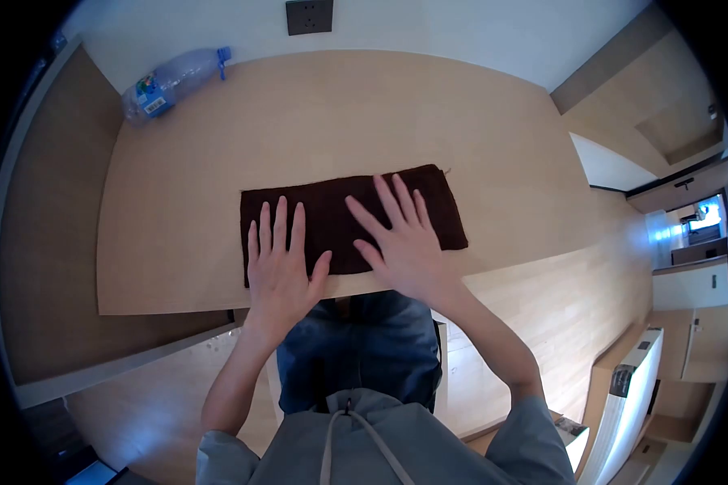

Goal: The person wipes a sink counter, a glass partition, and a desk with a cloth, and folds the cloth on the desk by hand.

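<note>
A dark brown folded cloth (pixel 332 222) lies flat near the front edge of the light wooden table, with a few loose threads at its upper right corner. My left hand (pixel 281 271) rests on the cloth's left part, fingers spread and pointing away from me. On the middle and right part lies my right hand (pixel 404 242), its fingers also spread, angled up and to the left. Neither hand grips anything. The cloth shows between the two hands and beyond the fingertips.
A clear plastic bottle (pixel 178 81) with a blue cap lies on its side at the table's back left. Wooden panel (pixel 57 218) borders the left side. A dark wall socket (pixel 309 16) is behind the table (pixel 340 105). Cabinets stand at right.
</note>
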Tool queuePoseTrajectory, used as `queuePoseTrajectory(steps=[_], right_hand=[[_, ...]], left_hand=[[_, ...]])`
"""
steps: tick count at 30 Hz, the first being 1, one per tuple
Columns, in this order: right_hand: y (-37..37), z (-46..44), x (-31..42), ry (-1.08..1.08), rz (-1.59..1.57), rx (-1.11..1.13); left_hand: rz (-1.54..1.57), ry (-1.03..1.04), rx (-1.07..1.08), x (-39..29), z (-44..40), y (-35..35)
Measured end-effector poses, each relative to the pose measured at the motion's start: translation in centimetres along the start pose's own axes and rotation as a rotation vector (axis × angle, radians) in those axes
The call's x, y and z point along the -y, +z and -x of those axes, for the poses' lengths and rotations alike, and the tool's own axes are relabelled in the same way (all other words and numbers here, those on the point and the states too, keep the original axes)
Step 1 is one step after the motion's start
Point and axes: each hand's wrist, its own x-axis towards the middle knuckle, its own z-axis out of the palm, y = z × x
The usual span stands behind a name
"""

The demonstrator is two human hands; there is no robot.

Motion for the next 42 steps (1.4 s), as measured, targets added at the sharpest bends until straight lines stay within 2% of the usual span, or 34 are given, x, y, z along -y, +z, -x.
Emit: queuePoseTrajectory(steps=[7,10,14,18,27,30,32,38,41,42], right_hand=[[0.7,0.2,-0.6,-0.084,-0.006,0.102],[0.2,0.2,-1.7,0.030,0.030,0.034],[-0.2,1.0,-4.0,0.054,0.103,0.113],[-0.7,1.7,-5.4,0.102,0.131,0.088],[-3.0,4.3,-6.7,0.070,0.003,0.156],[-4.7,6.8,-6.9,0.026,-0.079,0.185],[-5.1,8.9,-7.5,-0.024,-0.052,0.252],[-3.9,12.2,-9.1,-0.275,0.137,0.004],[-3.7,13.7,-9.3,-0.297,0.092,-0.110],[-3.6,13.8,-9.1,-0.243,0.021,-0.109]], left_hand=[[0.002,-0.007,-0.019,0.0,0.3,-0.2],[-0.013,-0.018,-0.021,-0.1,0.4,-0.2],[-0.054,-0.096,-0.022,-0.4,0.4,0.3],[-0.051,-0.170,0.013,0.9,0.4,0.7],[0.000,-0.031,0.109,2.4,2.2,-2.8],[0.173,0.137,0.156,4.2,4.7,-4.0],[0.157,0.226,0.122,5.3,6.0,-3.5],[0.073,0.415,-0.159,7.3,8.0,-1.8],[0.171,0.420,-0.197,7.6,8.4,-2.0],[0.216,0.406,-0.195,7.6,8.4,-2.2]])
